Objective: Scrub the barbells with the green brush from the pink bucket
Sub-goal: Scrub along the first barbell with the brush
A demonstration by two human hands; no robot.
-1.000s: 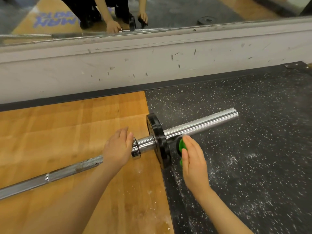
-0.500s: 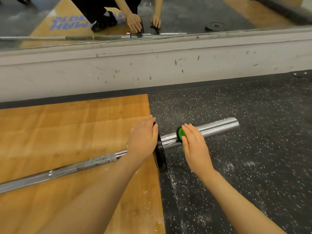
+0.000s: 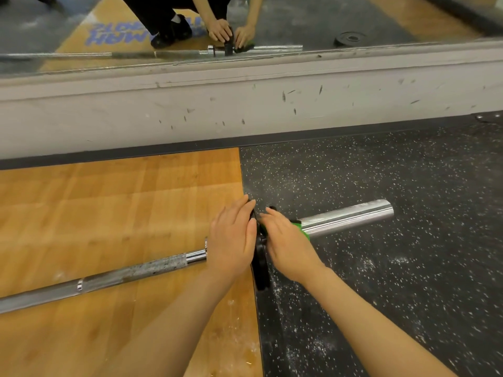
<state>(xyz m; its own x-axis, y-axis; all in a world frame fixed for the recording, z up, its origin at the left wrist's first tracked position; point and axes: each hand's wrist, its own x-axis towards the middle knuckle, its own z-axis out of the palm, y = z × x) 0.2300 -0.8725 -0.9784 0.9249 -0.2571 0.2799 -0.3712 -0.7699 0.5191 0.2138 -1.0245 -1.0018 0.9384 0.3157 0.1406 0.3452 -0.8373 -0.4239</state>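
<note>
We see the barbell (image 3: 141,270) lying on the floor, its knurled shaft across the wooden platform (image 3: 109,213) and its chrome sleeve (image 3: 351,217) reaching out over the black speckled rubber mat (image 3: 381,268). The seam between wood and rubber runs right under a small black weight plate (image 3: 260,263) that stands on edge on the bar, between our two hands.

Our left hand (image 3: 234,240) lies flat against the shaft-side face of the plate, fingers straight, its grip released. Our right hand (image 3: 285,246) has its grip closed around the green brush (image 3: 304,231), pressing it on the sleeve just beside the plate; only a green edge shows under the palm. The pink bucket is out of view.

The sleeve's free end has open mat around it, and white dust is scattered on the rubber and on the wood near the plate. Ahead, a scuffed white wall base (image 3: 245,112) with a dark strip along its foot closes off the floor, parallel to the bar and well apart from it. Above it a mirror (image 3: 299,20) reflects our hands, the bar, and a loose plate (image 3: 350,38) lying flat. Blue lettering (image 3: 119,34) shows reversed in the mirror; we cannot read it.
</note>
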